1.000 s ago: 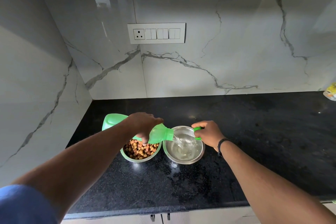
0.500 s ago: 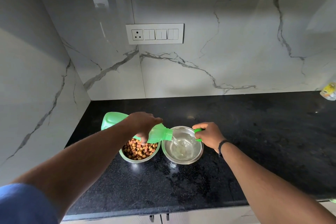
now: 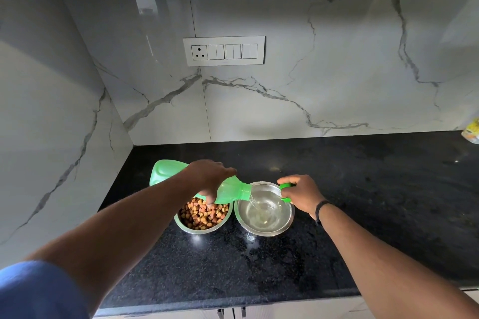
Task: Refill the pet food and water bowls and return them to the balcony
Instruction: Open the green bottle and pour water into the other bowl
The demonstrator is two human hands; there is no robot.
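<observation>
L hand [image 3: 210,176] grips green bottle [image 3: 228,193], long axis near level, mouth over water bowl [image 3: 264,225]. R hand [image 3: 300,191] pinches cap [image 3: 285,191] at bowl's far-right rim.

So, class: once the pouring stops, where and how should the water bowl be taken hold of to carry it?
Take the water bowl by its rim, fingers on opposite sides, coming from above; it is round, handleless, open-topped and holds water, so it probably must stay level.

A single wide-angle head-worn view looks forward and down from close above the black countertop [image 3: 363,215], facing the marble backsplash [image 3: 337,72] in a corner, with both forearms reaching in from the bottom edge toward the middle.
</observation>
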